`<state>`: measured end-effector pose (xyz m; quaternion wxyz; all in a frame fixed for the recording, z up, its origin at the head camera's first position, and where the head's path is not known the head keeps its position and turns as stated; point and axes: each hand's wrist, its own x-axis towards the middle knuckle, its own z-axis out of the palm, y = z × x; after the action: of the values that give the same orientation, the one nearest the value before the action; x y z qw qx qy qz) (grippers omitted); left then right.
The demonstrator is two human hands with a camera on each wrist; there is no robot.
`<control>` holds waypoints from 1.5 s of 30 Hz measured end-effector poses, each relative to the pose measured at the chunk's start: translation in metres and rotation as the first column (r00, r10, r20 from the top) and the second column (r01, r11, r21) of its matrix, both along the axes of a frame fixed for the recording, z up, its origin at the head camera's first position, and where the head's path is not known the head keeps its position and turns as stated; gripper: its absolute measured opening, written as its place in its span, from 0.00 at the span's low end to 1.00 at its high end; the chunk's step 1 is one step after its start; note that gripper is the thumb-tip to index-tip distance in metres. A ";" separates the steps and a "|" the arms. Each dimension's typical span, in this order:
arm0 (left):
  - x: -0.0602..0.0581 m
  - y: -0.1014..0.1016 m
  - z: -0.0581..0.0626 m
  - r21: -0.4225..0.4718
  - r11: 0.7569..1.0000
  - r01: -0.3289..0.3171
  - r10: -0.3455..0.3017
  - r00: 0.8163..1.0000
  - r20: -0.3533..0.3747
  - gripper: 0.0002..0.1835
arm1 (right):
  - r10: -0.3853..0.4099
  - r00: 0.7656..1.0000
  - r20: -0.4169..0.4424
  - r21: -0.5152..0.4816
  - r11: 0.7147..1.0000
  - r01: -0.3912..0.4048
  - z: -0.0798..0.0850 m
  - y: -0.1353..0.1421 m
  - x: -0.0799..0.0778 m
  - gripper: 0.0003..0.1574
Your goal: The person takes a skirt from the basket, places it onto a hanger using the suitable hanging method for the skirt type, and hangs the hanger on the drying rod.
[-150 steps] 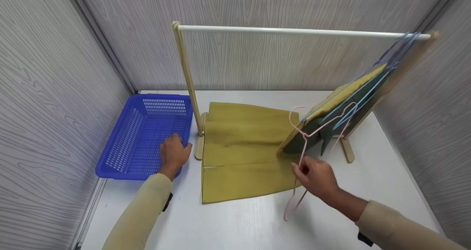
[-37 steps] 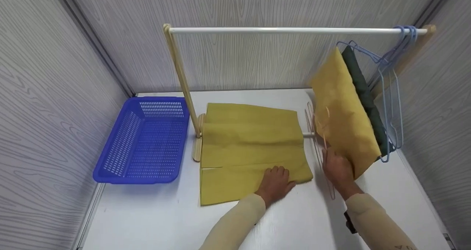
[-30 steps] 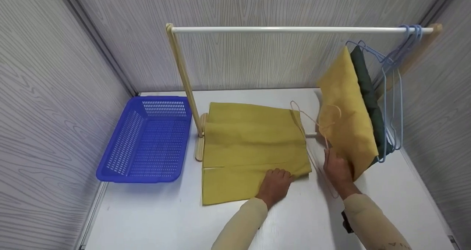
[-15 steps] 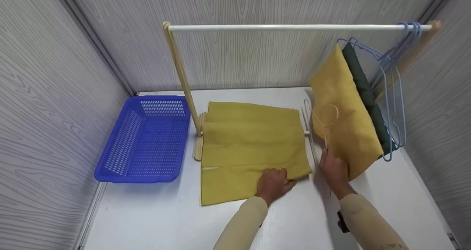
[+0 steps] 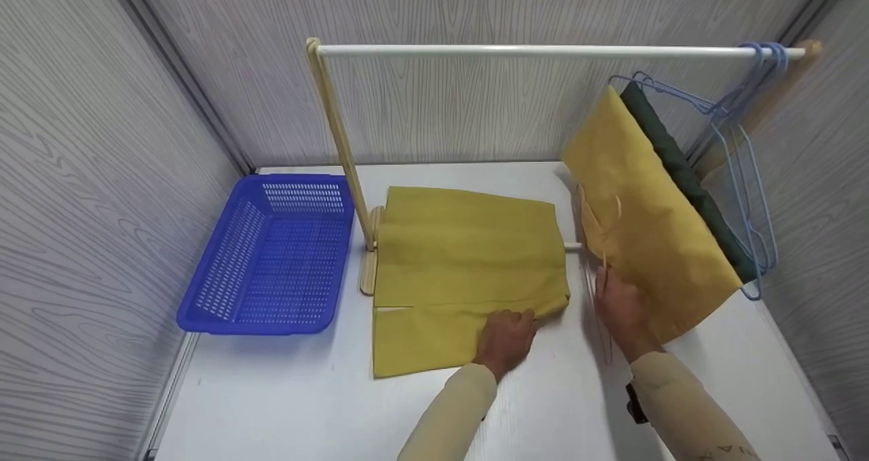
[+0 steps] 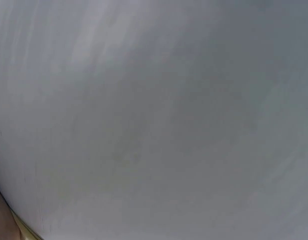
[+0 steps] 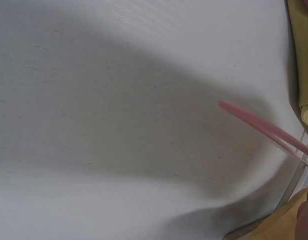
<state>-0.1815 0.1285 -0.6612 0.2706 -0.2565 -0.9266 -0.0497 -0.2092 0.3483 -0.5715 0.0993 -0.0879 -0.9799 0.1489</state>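
Observation:
A mustard-yellow cloth (image 5: pixel 468 257) lies flat on the table, with a slit at its left edge. My left hand (image 5: pixel 506 339) grips its lower right edge, fingers curled over the fabric; the corner beside the hand is bunched. My right hand (image 5: pixel 621 305) holds a pink wire hanger (image 5: pixel 606 332) upright, right of the cloth, seen nearly edge-on. In the right wrist view one end of the pink hanger (image 7: pixel 263 125) shows above the table. A yellow cloth (image 5: pixel 645 203) hangs right behind my right hand. The left wrist view shows mostly blurred table.
A white rail (image 5: pixel 529 50) on wooden posts spans the table. At its right end blue hangers (image 5: pixel 736 101) carry the yellow cloth and a dark green cloth (image 5: pixel 679 169). A blue basket (image 5: pixel 261 328) stands at left. Walls close in the back and sides.
Over five seconds my left hand has gone from the basket to the flat cloth and drawn in its corner. My right hand has moved right with the pink hanger; the hung cloths have swung round.

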 end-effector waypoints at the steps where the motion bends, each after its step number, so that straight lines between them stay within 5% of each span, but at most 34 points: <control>1: 0.000 0.000 -0.001 0.007 1.000 0.008 -0.008 1.000 -0.008 0.11 | 0.005 1.000 0.008 0.008 1.000 -0.005 -0.001 0.000 0.001 0.29; 3: 0.000 -0.001 -0.002 0.019 1.000 0.023 -0.022 0.999 -0.025 0.09 | 0.003 1.000 -0.002 0.015 1.000 -0.003 -0.003 -0.002 0.002 0.28; 8: 0.000 -0.003 -0.002 0.017 0.999 0.042 -0.040 0.996 -0.080 0.08 | 0.040 0.976 -0.216 0.106 0.994 -0.017 -0.014 -0.008 0.009 0.23; 14: -0.003 -0.015 0.007 0.098 0.989 0.106 -0.098 0.991 -0.086 0.10 | 0.133 0.913 -0.386 0.160 0.984 -0.076 -0.024 -0.019 0.008 0.19; 17: -0.008 -0.026 0.017 0.162 0.980 0.117 -0.102 0.990 -0.101 0.10 | 0.242 0.857 -0.455 0.264 0.956 -0.130 -0.023 -0.023 0.006 0.17; 20: -0.016 -0.031 0.033 0.213 0.970 0.120 -0.098 0.989 -0.113 0.12 | 0.328 0.829 -0.453 0.351 0.921 -0.172 -0.016 -0.022 0.004 0.17; 27: -0.035 -0.034 0.077 0.299 0.947 0.120 -0.118 0.993 -0.027 0.13 | 0.311 0.915 -0.258 0.311 0.923 -0.226 0.009 -0.022 -0.002 0.22; 32: -0.045 -0.043 0.105 0.389 0.919 0.065 -0.106 0.991 0.086 0.12 | 0.205 0.977 -0.060 0.126 0.972 -0.196 0.025 -0.028 -0.012 0.21; 38: -0.057 -0.051 0.133 0.495 0.868 0.027 -0.049 0.998 0.033 0.12 | 0.111 0.981 0.159 -0.063 0.993 -0.103 0.048 -0.033 -0.024 0.25; 41: -0.060 -0.052 0.141 0.536 0.844 0.030 -0.036 0.999 0.001 0.11 | 0.114 0.982 0.152 -0.048 0.993 -0.108 0.055 -0.037 -0.028 0.26; 45: -0.058 -0.053 0.144 0.537 0.842 0.046 -0.042 0.999 -0.020 0.11 | 0.164 0.986 0.024 0.038 0.986 -0.165 0.058 -0.044 -0.031 0.22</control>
<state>-0.2399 0.0756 -0.5175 0.3337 -0.1921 -0.8685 -0.3123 -0.2403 0.3041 -0.5134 0.0784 -0.0062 -0.9875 0.1364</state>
